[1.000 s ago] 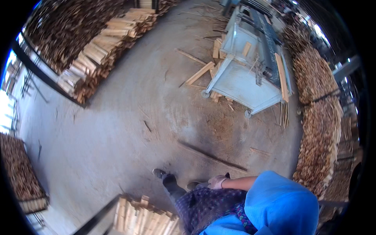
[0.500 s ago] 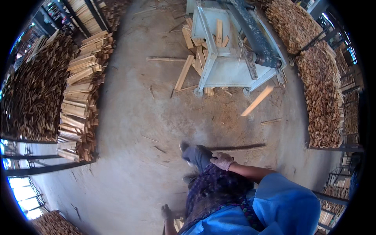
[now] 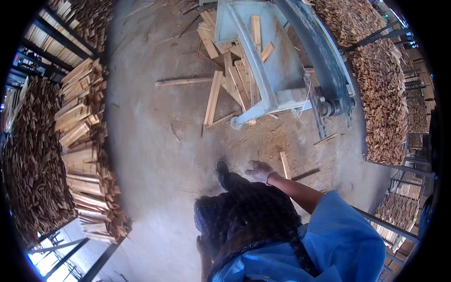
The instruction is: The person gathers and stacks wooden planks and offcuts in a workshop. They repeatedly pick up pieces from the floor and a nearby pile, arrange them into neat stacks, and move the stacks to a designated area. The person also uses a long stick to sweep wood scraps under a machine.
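Observation:
My right hand, in a pale knitted glove, reaches out ahead of my knee with its fingers stretched to the left and nothing visible in it. A short light plank lies on the floor just beyond my right wrist, close to a dark strip of wood. My left hand hangs low beside my dark patterned apron; its fingers are blurred and partly hidden. One dark shoe points forward from under the apron.
A pale blue machine frame with a dark belt stands ahead, loose planks heaped beneath and beside it. A long stick lies to its left. Racks hold stacked wood on the left and right.
I have come nearer the machine, one leg swinging forward. My right hand has lifted off my leg and stretched out. A light plank near the machine's foot now shows beside my right wrist.

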`<action>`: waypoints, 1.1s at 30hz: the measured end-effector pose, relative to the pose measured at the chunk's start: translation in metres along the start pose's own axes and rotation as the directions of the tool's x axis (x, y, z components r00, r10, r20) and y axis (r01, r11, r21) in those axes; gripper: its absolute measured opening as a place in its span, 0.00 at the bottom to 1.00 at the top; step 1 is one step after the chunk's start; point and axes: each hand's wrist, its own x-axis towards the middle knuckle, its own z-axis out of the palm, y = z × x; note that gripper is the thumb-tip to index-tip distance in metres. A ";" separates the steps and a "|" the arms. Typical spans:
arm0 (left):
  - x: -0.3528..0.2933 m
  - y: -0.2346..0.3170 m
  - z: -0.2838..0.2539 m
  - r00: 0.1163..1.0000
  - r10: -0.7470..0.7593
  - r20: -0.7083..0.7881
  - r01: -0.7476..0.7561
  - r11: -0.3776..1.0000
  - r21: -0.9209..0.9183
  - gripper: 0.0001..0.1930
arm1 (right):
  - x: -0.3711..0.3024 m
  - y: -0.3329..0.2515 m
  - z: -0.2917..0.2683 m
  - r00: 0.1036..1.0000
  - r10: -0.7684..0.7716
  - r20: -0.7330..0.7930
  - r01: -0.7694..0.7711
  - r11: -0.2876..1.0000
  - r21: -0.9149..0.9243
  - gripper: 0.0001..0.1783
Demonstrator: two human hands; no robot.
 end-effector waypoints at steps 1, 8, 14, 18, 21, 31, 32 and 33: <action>0.018 0.007 -0.012 0.949 0.114 -0.293 -0.149 0.984 -0.101 0.26 | 0.014 -0.008 -0.010 1.000 0.003 0.020 -0.003 1.000 0.004 0.39; 0.176 0.043 -0.157 0.982 -0.008 -0.187 -0.083 0.878 -0.471 0.25 | 0.112 -0.069 -0.055 0.996 0.077 0.037 -0.081 0.989 0.126 0.42; 0.322 0.142 -0.309 0.927 -0.283 -0.245 0.049 0.742 -0.669 0.31 | 0.180 -0.106 -0.087 0.992 0.123 -0.031 -0.119 0.988 0.103 0.44; 0.404 0.216 -0.382 0.961 0.016 -0.276 -0.157 0.855 -0.495 0.29 | 0.229 -0.126 -0.107 0.925 0.376 -0.060 -0.351 0.902 0.250 0.46; 0.439 0.253 -0.403 0.955 0.194 -0.222 -0.254 0.926 -0.279 0.31 | 0.285 -0.115 -0.111 0.906 0.405 -0.122 -0.357 0.886 0.297 0.49; 0.548 0.402 -0.350 0.963 0.224 0.149 -0.156 0.916 -0.369 0.36 | 0.453 -0.014 -0.140 0.811 0.585 -0.016 -0.570 0.796 0.202 0.57; 0.566 0.402 -0.333 0.958 0.240 0.160 -0.165 0.910 -0.380 0.36 | 0.473 -0.005 -0.152 0.811 0.584 0.033 -0.576 0.789 0.212 0.58; 0.589 0.403 -0.313 0.959 0.205 0.197 -0.123 0.924 -0.363 0.37 | 0.492 0.023 -0.135 0.798 0.602 -0.034 -0.544 0.744 0.389 0.59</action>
